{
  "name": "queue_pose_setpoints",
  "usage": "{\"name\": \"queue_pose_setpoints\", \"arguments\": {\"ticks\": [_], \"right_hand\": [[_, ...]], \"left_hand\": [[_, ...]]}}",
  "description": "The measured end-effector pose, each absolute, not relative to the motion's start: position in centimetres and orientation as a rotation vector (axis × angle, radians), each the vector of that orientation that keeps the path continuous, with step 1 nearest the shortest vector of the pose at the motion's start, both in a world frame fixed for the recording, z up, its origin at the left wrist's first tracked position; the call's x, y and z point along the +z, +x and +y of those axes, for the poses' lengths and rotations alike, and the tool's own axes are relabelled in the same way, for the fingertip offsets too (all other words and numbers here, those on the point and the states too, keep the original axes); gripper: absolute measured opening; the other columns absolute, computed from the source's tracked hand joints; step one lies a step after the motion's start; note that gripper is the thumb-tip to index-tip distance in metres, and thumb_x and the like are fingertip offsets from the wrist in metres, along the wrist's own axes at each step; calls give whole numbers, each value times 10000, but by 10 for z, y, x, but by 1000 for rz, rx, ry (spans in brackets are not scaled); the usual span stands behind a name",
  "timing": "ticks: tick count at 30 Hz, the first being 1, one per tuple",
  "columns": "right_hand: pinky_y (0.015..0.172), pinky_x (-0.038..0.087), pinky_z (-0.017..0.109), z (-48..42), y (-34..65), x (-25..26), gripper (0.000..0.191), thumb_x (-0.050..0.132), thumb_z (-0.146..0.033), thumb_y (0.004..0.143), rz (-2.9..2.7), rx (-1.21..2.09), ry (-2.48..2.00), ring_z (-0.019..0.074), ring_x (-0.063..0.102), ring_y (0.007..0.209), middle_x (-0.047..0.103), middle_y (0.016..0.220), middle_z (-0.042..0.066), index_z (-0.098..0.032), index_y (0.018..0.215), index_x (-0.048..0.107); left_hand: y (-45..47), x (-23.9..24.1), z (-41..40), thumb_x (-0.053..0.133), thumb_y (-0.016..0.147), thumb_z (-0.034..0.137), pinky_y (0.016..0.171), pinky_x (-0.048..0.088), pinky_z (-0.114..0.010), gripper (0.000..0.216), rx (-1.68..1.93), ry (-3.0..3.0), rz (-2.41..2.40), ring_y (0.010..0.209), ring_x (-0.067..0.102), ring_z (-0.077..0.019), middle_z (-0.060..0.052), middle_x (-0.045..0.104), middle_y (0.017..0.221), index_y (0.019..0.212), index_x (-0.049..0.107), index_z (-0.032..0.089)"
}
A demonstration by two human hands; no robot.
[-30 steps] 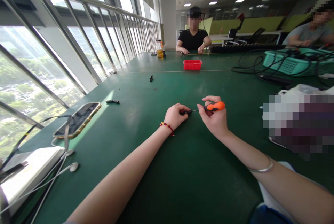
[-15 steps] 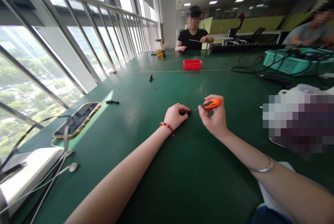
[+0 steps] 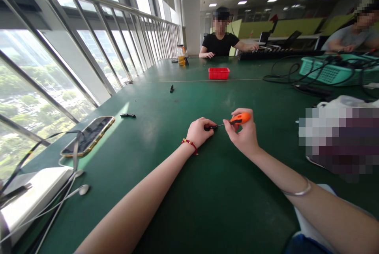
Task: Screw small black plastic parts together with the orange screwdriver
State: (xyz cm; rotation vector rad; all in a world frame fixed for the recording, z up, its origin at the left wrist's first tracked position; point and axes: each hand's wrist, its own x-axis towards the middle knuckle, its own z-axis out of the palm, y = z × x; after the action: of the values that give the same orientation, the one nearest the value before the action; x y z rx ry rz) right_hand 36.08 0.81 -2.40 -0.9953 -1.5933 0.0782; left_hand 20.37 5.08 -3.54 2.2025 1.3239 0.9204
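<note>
My left hand (image 3: pixel 199 130) rests on the green table (image 3: pixel 183 190) with its fingers curled round a small black part (image 3: pixel 209 127), pinning it down. My right hand (image 3: pixel 243 133) grips an orange-handled screwdriver (image 3: pixel 240 118). The thin shaft points left and its tip meets the black part. A red bead bracelet circles my left wrist, and a silver bangle sits on my right forearm.
A phone (image 3: pixel 88 135), white earphones (image 3: pixel 79 183) and a white box (image 3: pixel 32 196) lie at the left. Small black pieces (image 3: pixel 128 115) dot the table; a red tray (image 3: pixel 218 73) stands farther back. A teal basket (image 3: pixel 334 70) with cables sits right. Two people sit at the far end.
My right hand has turned the screwdriver slightly, its handle rising a little. The person at the far end has lowered an arm and reached right.
</note>
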Motion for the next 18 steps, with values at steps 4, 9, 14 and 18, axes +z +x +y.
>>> {"name": "queue_pose_setpoints", "arguments": {"ticks": [4,9,14,18], "right_hand": [[504,382,256,9,362,-24,217,614,-313,773,-1600,81,-1029,95,451,439,464,556,-75,-232,859,432],[481,392,253,8,362,-24,241,592,-282,776,-1603,82,-1001,100,470,475,488,670,-42,-224,942,428],[475,359,247,8,361,-22,183,593,-310,786,-1615,80,-1044,90,436,430,460,571,-69,-230,865,449],[483,369,247,7,361,-22,195,593,-290,779,-1611,93,-1025,88,440,441,470,601,-63,-226,886,444]], "left_hand": [[204,-35,51,577,687,137,743,494,-241,237,926,2212,1328,752,606,-132,-6,662,849,865,724,194],[204,-35,51,581,690,135,756,496,-236,237,922,2214,1322,762,610,-128,-3,666,860,867,723,201],[204,-35,51,580,689,130,755,498,-238,236,918,2216,1333,754,609,-127,-3,665,849,862,726,198],[204,-35,52,586,689,136,753,500,-237,235,917,2215,1335,755,609,-128,-3,666,853,866,727,201]]}}
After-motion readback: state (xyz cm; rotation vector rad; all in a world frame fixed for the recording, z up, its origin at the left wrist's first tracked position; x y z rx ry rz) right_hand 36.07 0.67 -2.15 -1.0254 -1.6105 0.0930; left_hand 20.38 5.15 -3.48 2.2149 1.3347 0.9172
